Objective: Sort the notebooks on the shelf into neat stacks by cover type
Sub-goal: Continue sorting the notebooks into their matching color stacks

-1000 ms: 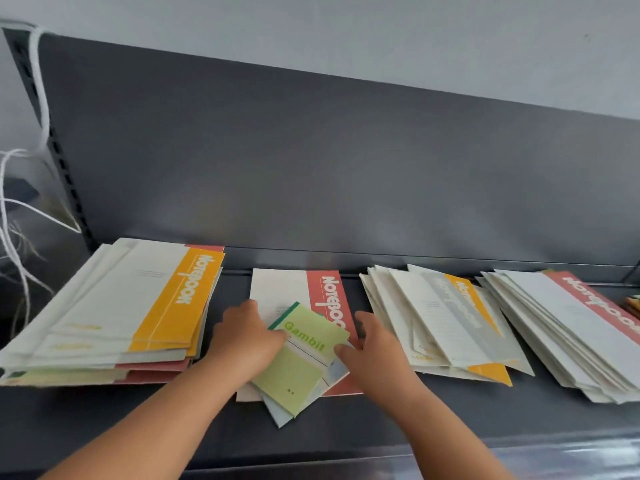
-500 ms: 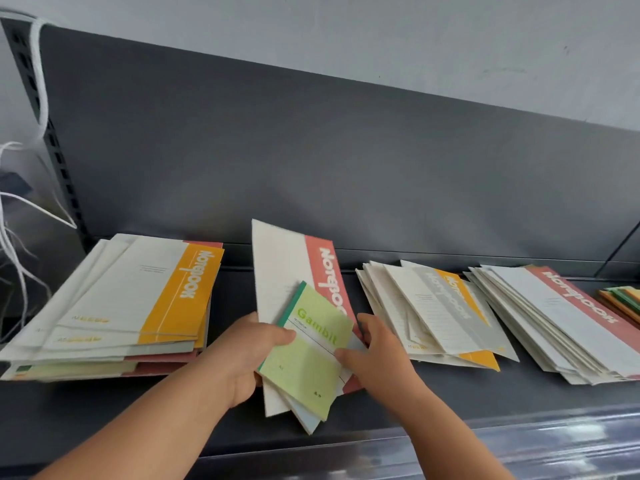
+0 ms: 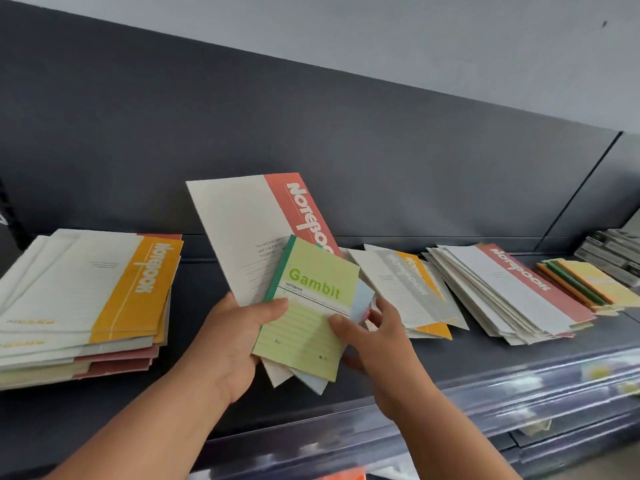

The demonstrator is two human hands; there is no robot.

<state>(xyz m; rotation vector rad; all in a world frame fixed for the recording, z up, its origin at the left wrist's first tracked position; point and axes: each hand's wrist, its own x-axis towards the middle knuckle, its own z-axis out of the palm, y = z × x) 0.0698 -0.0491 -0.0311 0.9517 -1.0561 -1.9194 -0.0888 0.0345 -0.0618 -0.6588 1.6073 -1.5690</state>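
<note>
The green Gambit notebook (image 3: 313,308) is held up in front of the shelf's back panel (image 3: 311,133), on top of a small hand-held bundle. Behind it stands a large red-banded notebook (image 3: 242,230), and a pale blue notebook (image 3: 363,301) peeks out at its right edge and lower corner. A second ago this bundle lay flat on the shelf (image 3: 194,375), and half a second ago only its far edge had tipped up. Now all three covers are clear of the surface and tilted toward the camera.

The left hand (image 3: 235,344) grips the bundle from the left, its thumb laid across the green cover near the spine and its fingers hidden behind. The right hand (image 3: 379,341) pinches the green cover's lower right part with its thumb on the front, while its fingers curl behind the blue notebook. Earlier both hands rested on the flat pile.

The piles on the shelf lie as before:
- To the left is the orange-banded stack (image 3: 104,289).
- Just right of the hands is a fanned grey-and-orange pile (image 3: 401,285).
- Beyond that is the red-banded pile (image 3: 512,292).

The view has swung right — a low stack of small yellow, green and orange notebooks (image 3: 588,285) and a grey stack (image 3: 609,251) behind it now show more fully.
</note>
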